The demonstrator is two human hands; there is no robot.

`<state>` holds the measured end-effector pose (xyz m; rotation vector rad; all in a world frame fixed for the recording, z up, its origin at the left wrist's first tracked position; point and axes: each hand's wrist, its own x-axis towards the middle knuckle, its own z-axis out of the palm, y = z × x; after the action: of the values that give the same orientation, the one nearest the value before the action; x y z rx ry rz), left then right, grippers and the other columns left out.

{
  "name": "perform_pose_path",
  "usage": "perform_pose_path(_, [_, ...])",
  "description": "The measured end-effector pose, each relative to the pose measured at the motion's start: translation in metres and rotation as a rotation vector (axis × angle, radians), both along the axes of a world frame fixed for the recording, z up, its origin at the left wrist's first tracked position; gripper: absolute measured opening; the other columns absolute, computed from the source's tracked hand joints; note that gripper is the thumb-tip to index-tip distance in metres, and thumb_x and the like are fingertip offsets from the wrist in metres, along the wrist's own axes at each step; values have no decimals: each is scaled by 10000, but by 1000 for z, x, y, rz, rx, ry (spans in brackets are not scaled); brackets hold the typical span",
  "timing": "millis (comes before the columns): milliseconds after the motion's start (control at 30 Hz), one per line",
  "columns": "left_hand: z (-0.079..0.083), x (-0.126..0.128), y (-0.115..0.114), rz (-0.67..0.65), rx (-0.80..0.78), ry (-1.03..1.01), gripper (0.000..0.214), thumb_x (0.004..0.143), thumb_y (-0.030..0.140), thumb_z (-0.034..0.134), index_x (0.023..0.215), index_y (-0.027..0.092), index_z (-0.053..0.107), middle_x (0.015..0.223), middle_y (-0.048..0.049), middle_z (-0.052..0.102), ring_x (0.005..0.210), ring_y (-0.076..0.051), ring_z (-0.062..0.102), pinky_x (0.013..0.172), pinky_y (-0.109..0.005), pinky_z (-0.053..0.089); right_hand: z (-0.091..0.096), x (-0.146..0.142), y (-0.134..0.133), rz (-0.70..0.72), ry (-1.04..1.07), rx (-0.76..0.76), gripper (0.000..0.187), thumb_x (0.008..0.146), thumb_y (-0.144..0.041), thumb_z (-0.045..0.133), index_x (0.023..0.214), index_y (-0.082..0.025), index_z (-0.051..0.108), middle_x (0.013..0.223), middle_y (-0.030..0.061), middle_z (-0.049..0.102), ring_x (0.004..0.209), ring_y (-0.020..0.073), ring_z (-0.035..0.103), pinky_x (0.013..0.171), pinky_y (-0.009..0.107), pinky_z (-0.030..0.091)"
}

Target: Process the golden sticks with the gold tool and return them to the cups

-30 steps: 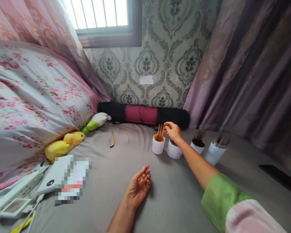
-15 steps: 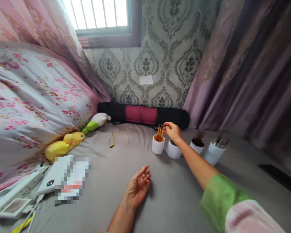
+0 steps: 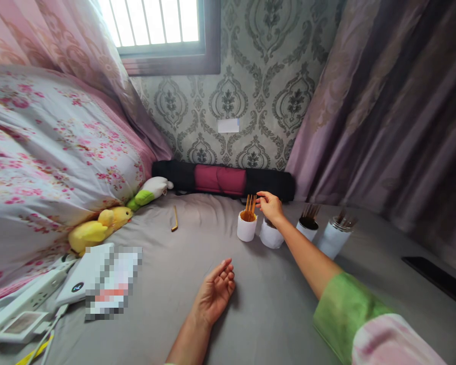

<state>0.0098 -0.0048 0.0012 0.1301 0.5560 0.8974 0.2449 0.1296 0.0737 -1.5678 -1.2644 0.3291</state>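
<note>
My right hand [image 3: 271,207] reaches out over a row of white cups on the grey bed sheet [image 3: 182,274]. Its fingers are pinched together just right of the orange sticks [image 3: 250,206] standing in the leftmost cup [image 3: 247,227]; what they hold, if anything, I cannot make out. A second cup [image 3: 271,234] sits directly under the hand. Two more cups [image 3: 306,226] [image 3: 333,235] with dark sticks stand further right. My left hand [image 3: 215,292] rests palm up on the sheet, fingers loosely curled, holding nothing. One loose orange stick [image 3: 174,219] lies on the sheet at the left.
A black and red rolled bag [image 3: 222,178] lies against the wall behind the cups. A floral quilt [image 3: 53,152], a yellow plush toy [image 3: 99,229] and a white-green plush [image 3: 150,190] are at the left. A power bank [image 3: 81,276] and power strip [image 3: 19,304] lie front left. A dark flat object [image 3: 437,276] is at right.
Almost nothing differs. My right hand stays pinched beside the orange sticks and my left hand stays on the sheet; the view has shifted very slightly.
</note>
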Motion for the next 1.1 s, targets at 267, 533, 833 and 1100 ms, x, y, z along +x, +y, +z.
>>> perform_pose_path(267, [-1, 0, 1, 5, 5, 0, 189, 749, 114, 582, 935, 77, 573, 748, -46, 592, 579, -74, 545, 498, -173, 455, 2, 1, -7, -49, 16, 22, 277, 777, -144, 410, 984, -171, 592, 784, 34, 672, 582, 102, 636, 592, 231, 503])
perform_pose_path(533, [0, -1, 1, 18, 12, -3, 171, 761, 112, 566, 927, 76, 574, 748, -47, 585, 580, -78, 544, 494, -177, 459, 6, 2, -17, -69, 42, 74, 267, 766, -139, 407, 953, -159, 596, 756, 31, 663, 570, 99, 626, 554, 220, 494])
perform_pose_path(833, [1, -3, 1, 23, 22, 4, 169, 766, 108, 557, 932, 73, 564, 750, -49, 583, 583, -79, 544, 499, -177, 462, 7, -1, -31, -79, 111, 151, 244, 778, -210, 405, 935, -146, 581, 743, 43, 653, 566, 113, 622, 534, 232, 489])
perform_pose_path(1100, [1, -3, 1, 29, 24, 6, 166, 768, 101, 548, 930, 71, 571, 753, -49, 584, 571, -74, 540, 487, -172, 458, 7, -9, -46, -87, 152, 170, 277, 772, -282, 402, 920, -137, 585, 677, 35, 616, 521, 134, 601, 495, 246, 465])
